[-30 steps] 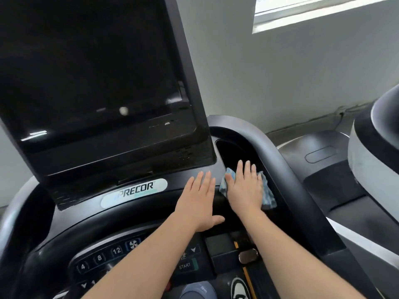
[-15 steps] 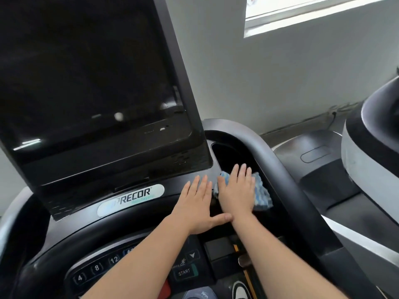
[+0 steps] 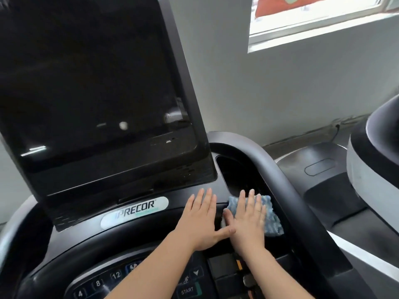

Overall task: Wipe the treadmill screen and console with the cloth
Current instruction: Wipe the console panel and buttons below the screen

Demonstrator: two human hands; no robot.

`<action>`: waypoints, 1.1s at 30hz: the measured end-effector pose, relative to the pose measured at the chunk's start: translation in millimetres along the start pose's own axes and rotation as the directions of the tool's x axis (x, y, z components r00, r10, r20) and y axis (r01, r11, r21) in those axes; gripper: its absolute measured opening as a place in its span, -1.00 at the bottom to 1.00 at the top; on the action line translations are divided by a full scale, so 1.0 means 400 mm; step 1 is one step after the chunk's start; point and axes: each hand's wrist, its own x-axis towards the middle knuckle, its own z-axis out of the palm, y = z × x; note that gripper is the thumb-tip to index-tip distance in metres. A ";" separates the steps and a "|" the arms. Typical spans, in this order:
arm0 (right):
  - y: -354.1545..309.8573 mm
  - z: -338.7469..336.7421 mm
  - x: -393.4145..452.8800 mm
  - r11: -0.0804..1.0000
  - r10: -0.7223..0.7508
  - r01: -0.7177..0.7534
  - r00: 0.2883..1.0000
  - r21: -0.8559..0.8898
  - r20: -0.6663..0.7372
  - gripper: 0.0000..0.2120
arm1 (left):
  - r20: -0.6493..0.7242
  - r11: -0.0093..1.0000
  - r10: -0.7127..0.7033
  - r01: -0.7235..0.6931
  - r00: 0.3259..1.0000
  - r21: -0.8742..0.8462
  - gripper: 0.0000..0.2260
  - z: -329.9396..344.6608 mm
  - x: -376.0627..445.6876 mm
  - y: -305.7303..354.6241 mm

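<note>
The treadmill's dark screen (image 3: pixel 90 100) stands tilted at the upper left, above the black console (image 3: pixel 138 231) with its Precor badge. A blue-grey cloth (image 3: pixel 271 214) lies on the console's right side, just below a recessed cup pocket (image 3: pixel 239 175). My right hand (image 3: pixel 248 221) lies flat on the cloth, fingers together, pressing it down; part of the cloth is hidden under the palm. My left hand (image 3: pixel 203 221) rests flat and open on the console beside it, its thumb touching the right hand.
A curved black handrail (image 3: pixel 287 190) runs right of the cloth. Keypad buttons and a START key (image 3: pixel 186 290) sit below my forearms. A second machine (image 3: pixel 373 160) stands at the right, with a grey wall and a window (image 3: pixel 319 18) behind.
My right hand has drawn the cloth down and back toward me, away from the cup pocket. The left hand stays flat on the console. The camera has tilted slightly.
</note>
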 end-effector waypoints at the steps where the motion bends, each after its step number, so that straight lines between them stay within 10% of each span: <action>1: 0.008 -0.019 0.034 1.000 -0.012 0.012 0.999 -0.003 0.038 -0.11 | 0.002 1.000 -0.004 0.004 1.000 0.003 0.06 0.000 -0.001 0.001; 22: 0.146 0.094 -0.036 0.933 -0.360 0.359 0.931 -0.029 -0.063 -0.32 | -0.104 0.999 0.031 -0.029 0.994 0.018 0.04 -0.041 -0.071 0.002; 33: 0.064 -0.019 -0.050 0.947 -0.317 0.316 0.948 0.063 0.015 -0.40 | -0.272 0.989 0.024 0.017 0.962 0.147 -0.59 -0.033 -0.035 0.083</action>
